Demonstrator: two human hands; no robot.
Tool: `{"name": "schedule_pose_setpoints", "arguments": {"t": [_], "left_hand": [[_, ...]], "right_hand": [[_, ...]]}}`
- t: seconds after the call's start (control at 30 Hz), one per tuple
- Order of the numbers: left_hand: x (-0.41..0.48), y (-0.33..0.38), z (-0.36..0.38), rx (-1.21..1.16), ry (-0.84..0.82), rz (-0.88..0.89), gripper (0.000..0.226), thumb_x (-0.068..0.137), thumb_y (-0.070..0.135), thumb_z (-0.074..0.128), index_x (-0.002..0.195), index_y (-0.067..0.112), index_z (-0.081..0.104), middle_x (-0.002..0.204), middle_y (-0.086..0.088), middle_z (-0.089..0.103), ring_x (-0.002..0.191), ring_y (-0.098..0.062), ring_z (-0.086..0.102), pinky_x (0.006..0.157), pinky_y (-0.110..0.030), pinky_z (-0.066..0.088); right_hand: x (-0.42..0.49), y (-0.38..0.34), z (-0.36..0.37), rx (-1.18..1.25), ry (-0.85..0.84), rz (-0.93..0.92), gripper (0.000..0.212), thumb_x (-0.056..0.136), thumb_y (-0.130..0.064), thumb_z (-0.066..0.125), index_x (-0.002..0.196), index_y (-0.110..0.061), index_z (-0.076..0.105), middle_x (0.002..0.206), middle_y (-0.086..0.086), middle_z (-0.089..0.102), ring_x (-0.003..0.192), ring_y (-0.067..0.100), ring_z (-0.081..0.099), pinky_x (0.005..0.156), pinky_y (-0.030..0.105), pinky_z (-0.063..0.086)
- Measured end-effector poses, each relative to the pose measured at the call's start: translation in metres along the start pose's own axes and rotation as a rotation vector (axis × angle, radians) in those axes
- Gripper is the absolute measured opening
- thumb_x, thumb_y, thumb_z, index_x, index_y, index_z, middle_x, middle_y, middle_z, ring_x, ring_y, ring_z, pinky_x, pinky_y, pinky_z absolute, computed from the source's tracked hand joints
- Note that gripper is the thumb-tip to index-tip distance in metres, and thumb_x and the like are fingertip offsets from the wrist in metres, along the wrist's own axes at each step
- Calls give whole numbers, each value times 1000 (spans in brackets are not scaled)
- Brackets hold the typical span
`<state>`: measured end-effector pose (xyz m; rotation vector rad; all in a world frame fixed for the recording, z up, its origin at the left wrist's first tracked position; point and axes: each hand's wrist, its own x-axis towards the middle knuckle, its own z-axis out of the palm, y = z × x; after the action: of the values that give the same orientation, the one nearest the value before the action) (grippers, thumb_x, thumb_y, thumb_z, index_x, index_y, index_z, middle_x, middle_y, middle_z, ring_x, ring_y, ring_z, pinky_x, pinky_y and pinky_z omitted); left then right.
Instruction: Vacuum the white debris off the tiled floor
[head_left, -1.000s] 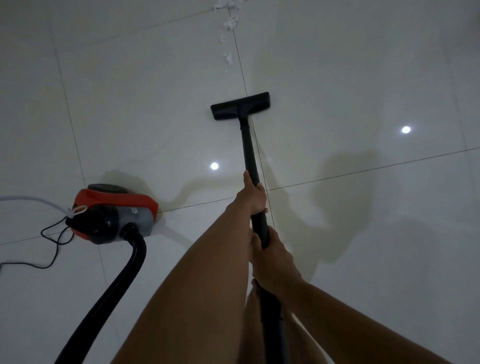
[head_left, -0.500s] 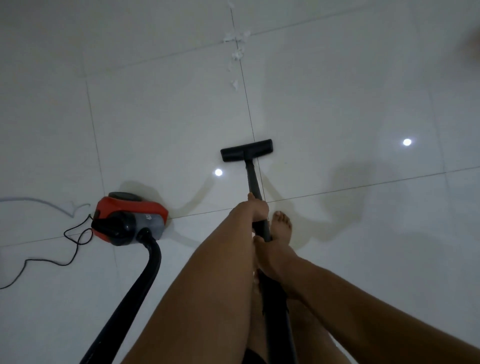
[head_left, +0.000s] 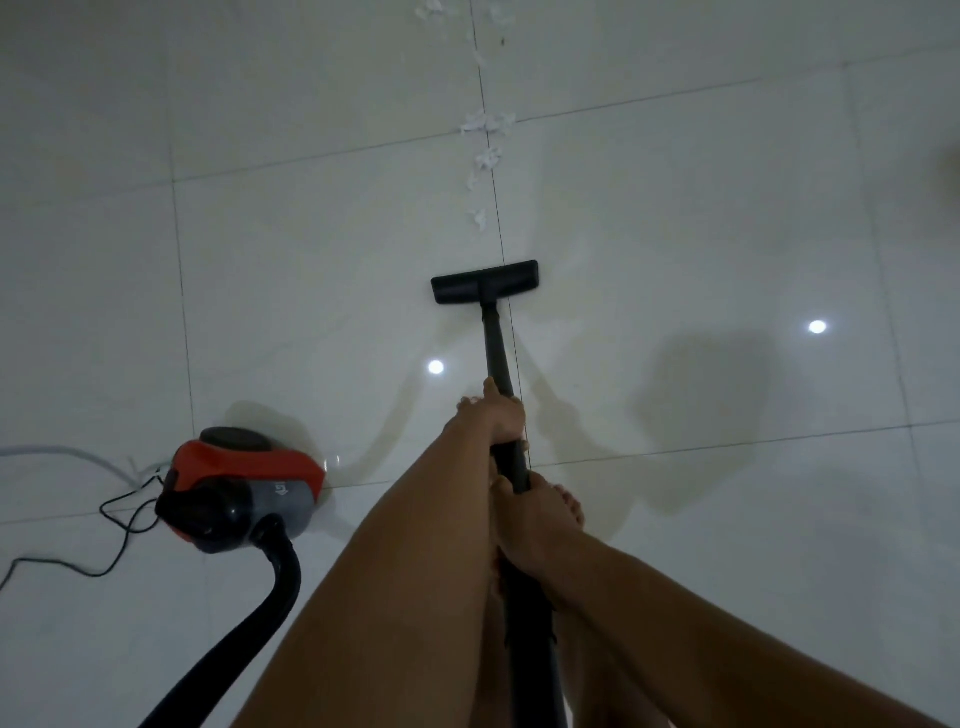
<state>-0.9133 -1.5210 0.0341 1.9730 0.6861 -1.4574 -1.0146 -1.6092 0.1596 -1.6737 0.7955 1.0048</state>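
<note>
Beyond the left hand (head_left: 493, 415) and right hand (head_left: 527, 525) gripping the wand (head_left: 497, 348) lies white debris (head_left: 487, 122).

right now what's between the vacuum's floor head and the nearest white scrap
Only bare tile: the head view shows nothing between the floor head and the nearest white scrap, just a grout line running through.

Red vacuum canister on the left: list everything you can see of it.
The vacuum canister sits upright on the tiled floor, left of the person's arms. Shell looks plastic: red top with a dark oval cap, grey side panel bearing a small unreadable mark, glossy black rounded end. A thick black hose leaves its near end and curves toward the camera. A thin black cord trails from its left side. The left hand and right hand grip the wand, not it.
</note>
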Motion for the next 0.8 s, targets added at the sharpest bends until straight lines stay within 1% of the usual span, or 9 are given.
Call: {"name": "schedule_pose_setpoints", "arguments": {"t": [0.03, 0.1, 0.17, 0.23, 0.33, 0.43, 0.6, 0.67, 0.8], "left_hand": [[-2, 8, -8, -7, -3, -6, 74, 99, 44, 33, 163, 33, -3, 159, -21, 33, 119, -28, 61, 93, -41, 56], [-5, 23, -23, -41, -43, -20, 66, 109, 33, 31, 164, 29, -6, 151, -19, 43, 83, -16, 63, 66, -28, 53], [-6, 33, -34, -71, -56, -10, 65, 112, 30, 29, 163, 29, -11, 116, -9, 59, 72, -13, 57, 64, -27, 51], [-8, 43, -45, -110, -69, -18, 67, 112, 30, 28, 162, 31, -18, 100, -5, 59, 73, -15, 60, 70, -30, 55], [-1, 50, -52, -116, -77, -16, 70, 111, 32, 29, 160, 33, -21, 108, -14, 68, 79, -18, 67, 86, -36, 58], [9, 49, -53, -119, -61, 16, 69, 111, 35, 27, 160, 35, -20, 126, -17, 66, 74, -15, 68, 65, -27, 52], [13, 45, -52, -122, -43, 35, 69, 111, 37, 29, 161, 36, -18, 134, -20, 60, 76, -15, 68, 43, -16, 44], [16, 44, -55, -118, -33, 40, 68, 111, 37, 28, 161, 35, -18, 132, -20, 62, 74, -15, 66, 44, -16, 43], [23, 49, -66, -99, -41, 32, 68, 112, 37, 28, 160, 36, -20, 105, -13, 67, 69, -14, 65, 64, -27, 53]], "right_hand": [[1, -16, -3, -39, -26, 34, 40, 109, -34, 33, 146, -21, 41, 75, -7, 46, 59, 0, 40, 36, 2, 34], [-18, -66, -11, -172, -73, 44, 43, 109, -33, 33, 148, -17, 42, 73, -7, 48, 55, 0, 43, 30, 8, 31], [13, -57, 2, -150, -16, 94, 41, 109, -33, 34, 146, -18, 42, 76, -8, 52, 56, -1, 46, 31, 8, 31], [15, -71, 1, -192, -14, 68, 41, 108, -36, 34, 145, -20, 43, 78, -8, 57, 57, -1, 51, 37, 9, 30], [18, -86, 0, -124, 44, 85, 42, 108, -34, 36, 146, -18, 43, 75, -9, 55, 56, -5, 49, 41, 0, 36], [21, -92, -2, -163, 21, 86, 44, 109, -32, 36, 151, -18, 38, 74, -15, 48, 58, -7, 42, 55, -12, 31], [19, -97, 0, -190, 6, 70, 47, 110, -29, 33, 154, -14, 31, 72, -19, 37, 56, -10, 32, 58, -16, 22], [19, -92, -1, -186, -26, 3, 48, 110, -30, 32, 156, -15, 29, 72, -21, 34, 54, -11, 29, 55, -17, 21], [20, -107, -1, -169, 18, -41, 49, 111, -31, 30, 158, -20, 22, 75, -20, 32, 49, -9, 26, 51, -15, 23]]}}
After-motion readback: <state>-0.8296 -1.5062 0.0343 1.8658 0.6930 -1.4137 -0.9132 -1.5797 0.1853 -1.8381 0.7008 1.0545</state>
